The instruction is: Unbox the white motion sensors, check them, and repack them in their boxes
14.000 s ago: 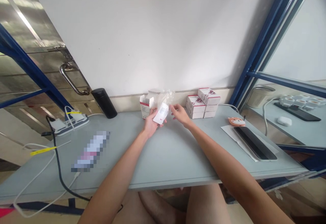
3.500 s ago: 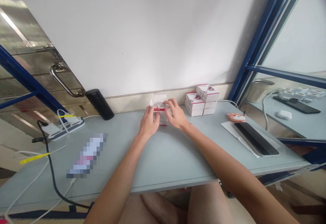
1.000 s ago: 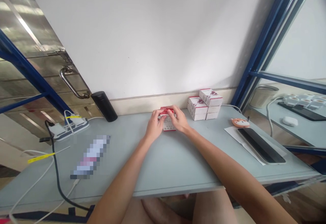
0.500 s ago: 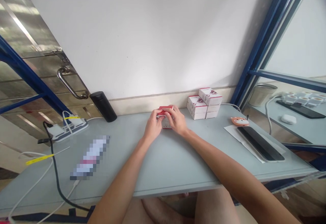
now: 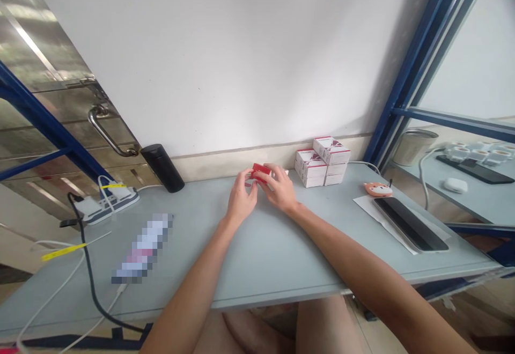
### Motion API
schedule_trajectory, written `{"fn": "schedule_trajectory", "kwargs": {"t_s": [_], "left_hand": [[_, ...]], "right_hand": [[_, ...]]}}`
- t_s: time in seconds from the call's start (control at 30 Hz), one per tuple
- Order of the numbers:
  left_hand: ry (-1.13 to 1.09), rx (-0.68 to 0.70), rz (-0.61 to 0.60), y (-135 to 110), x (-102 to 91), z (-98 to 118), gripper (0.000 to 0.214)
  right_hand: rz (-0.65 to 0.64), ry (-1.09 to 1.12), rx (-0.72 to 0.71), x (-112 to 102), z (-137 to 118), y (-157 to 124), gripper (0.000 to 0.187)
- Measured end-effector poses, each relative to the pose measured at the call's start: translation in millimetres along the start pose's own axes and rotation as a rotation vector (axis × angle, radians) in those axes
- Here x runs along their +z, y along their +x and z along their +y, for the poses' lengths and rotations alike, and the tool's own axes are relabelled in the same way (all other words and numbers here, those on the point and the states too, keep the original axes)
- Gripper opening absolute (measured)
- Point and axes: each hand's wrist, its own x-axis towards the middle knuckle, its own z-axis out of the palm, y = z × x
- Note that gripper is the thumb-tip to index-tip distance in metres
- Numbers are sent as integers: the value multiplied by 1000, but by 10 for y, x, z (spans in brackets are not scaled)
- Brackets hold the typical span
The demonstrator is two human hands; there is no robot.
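A small red and white box [image 5: 260,172] sits between both my hands, just above the grey table [image 5: 257,252] near the wall. My left hand [image 5: 240,199] pinches its left end with thumb and fingers. My right hand [image 5: 280,189] grips its right side, fingers curled over the top. Only the red top face of the box shows; the rest is hidden by my fingers.
A stack of like boxes [image 5: 323,161] stands to the right by the wall. A black cylinder [image 5: 162,167] leans at the left. A power strip [image 5: 107,199] with cables lies far left. A dark phone [image 5: 409,223] on paper and an orange animal-shaped thing [image 5: 377,189] lie right.
The box was open with a bagged white part going in; its flap is now shut. In the last second both hands tilted the box so its red face shows.
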Motion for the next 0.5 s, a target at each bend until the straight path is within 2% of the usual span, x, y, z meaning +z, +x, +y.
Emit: {"fn": "schedule_trajectory", "kwargs": {"t_s": [0.17, 0.27, 0.37, 0.5], "left_hand": [[31, 40, -51, -26, 9, 26, 54], [50, 60, -61, -36, 15, 33, 63], [67, 51, -60, -32, 8, 3, 69], [59, -26, -88, -33, -11, -57, 78]], "right_hand": [[-40, 48, -139, -17, -13, 45, 44], [-44, 69, -133, -19, -52, 34, 41], [22, 131, -22, 0, -91, -4, 31], [205, 266, 220, 17, -89, -35, 28]]}}
